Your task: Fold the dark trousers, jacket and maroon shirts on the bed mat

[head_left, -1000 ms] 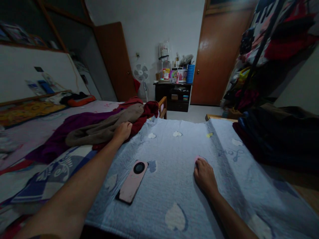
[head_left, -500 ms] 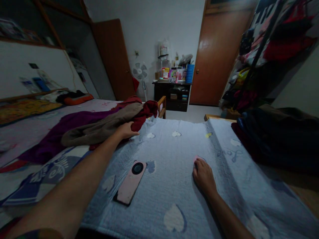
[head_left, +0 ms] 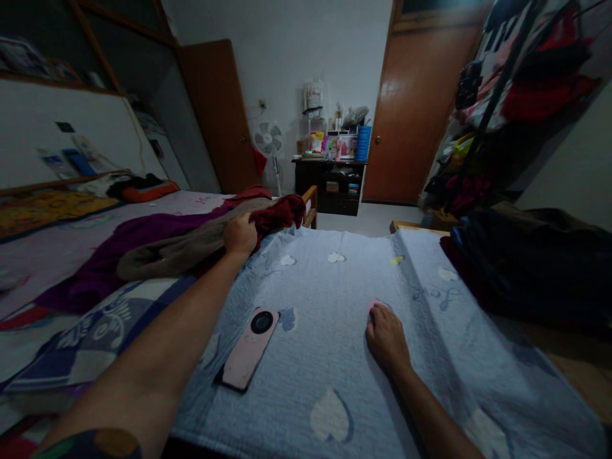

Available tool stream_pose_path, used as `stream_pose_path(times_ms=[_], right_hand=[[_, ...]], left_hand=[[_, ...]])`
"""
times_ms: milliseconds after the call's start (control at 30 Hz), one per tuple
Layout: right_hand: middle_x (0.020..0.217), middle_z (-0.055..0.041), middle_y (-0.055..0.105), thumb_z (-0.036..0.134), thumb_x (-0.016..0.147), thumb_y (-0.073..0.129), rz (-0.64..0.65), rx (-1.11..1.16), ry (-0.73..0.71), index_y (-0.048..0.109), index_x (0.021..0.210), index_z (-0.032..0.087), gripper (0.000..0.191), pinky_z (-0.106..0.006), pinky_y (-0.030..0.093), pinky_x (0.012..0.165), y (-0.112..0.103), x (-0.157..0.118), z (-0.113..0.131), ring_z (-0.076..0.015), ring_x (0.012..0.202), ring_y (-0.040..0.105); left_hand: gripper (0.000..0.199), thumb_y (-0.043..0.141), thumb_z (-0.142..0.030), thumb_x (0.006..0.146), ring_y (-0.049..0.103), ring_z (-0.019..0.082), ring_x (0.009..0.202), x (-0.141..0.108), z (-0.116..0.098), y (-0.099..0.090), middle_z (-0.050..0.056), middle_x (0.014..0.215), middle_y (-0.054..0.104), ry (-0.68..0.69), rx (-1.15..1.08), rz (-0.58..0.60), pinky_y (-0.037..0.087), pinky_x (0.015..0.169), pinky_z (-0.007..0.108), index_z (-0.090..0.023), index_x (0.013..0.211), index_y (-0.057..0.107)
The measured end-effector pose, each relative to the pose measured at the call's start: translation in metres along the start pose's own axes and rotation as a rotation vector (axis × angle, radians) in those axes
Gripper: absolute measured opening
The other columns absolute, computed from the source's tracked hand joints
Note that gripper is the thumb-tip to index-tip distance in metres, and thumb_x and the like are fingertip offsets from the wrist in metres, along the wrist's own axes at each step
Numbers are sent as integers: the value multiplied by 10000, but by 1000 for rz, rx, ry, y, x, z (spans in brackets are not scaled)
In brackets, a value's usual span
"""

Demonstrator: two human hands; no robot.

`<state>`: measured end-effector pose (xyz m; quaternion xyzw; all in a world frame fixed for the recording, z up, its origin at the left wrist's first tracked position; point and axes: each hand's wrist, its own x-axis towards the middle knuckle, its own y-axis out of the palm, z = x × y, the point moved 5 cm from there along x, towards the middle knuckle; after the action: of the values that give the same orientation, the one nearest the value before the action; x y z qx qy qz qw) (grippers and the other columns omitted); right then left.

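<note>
My left hand (head_left: 240, 234) reaches forward with closed fingers on a dark red garment (head_left: 280, 212) at the edge of a clothes pile. Under and beside it lie a greyish-brown garment (head_left: 165, 254) and a purple garment (head_left: 138, 229). My right hand (head_left: 388, 336) rests on the pale blue quilt (head_left: 325, 293), its fingers curled. A bit of something pink (head_left: 375, 302) shows at those fingertips; what it is I cannot make out. Between my arms a pink phone (head_left: 249, 352) lies with its round camera facing up.
A stack of dark folded clothes (head_left: 530, 261) sits on the right. Beyond the bed are a wooden bed post (head_left: 310, 207), a black cabinet (head_left: 327, 185) with assorted items, and a standing fan (head_left: 270, 140). Hanging bags and clothes (head_left: 540, 95) fill the right wall.
My left hand has shifted slightly up and left, and its fingers have closed on the dark red garment, which is now bunched up. My right hand stays in nearly the same place.
</note>
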<state>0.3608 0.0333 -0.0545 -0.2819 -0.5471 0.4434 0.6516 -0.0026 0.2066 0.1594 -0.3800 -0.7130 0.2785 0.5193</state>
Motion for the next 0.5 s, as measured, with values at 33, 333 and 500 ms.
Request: stream_pose_path(times_ms=[33, 333, 500], right_hand=[[1226, -127, 577, 133, 832, 461, -7, 1, -4, 566, 1084, 176, 276, -391, 377, 994, 0, 0, 0, -249, 1179, 489], [1232, -126, 569, 138, 825, 473, 4, 5, 1, 560, 1085, 171, 276, -385, 371, 1005, 1, 0, -1, -250, 1195, 478], [1219, -122, 574, 131, 830, 461, 7, 10, 0, 550, 1109, 172, 296, -379, 378, 994, 0, 0, 0, -244, 1180, 485]], left_hand=[[321, 371, -265, 928, 612, 283, 970, 0, -7, -3, 145, 1041, 675, 16, -21, -18, 438, 827, 386, -143, 1053, 640], [232, 464, -203, 895, 623, 210, 976, -63, -105, 23, 67, 1050, 680, 208, -235, 29, 436, 834, 282, -183, 1026, 654], [254, 496, -168, 856, 626, 213, 986, -107, -112, 64, 69, 1055, 676, 168, -282, 165, 449, 861, 291, -206, 1047, 658]])
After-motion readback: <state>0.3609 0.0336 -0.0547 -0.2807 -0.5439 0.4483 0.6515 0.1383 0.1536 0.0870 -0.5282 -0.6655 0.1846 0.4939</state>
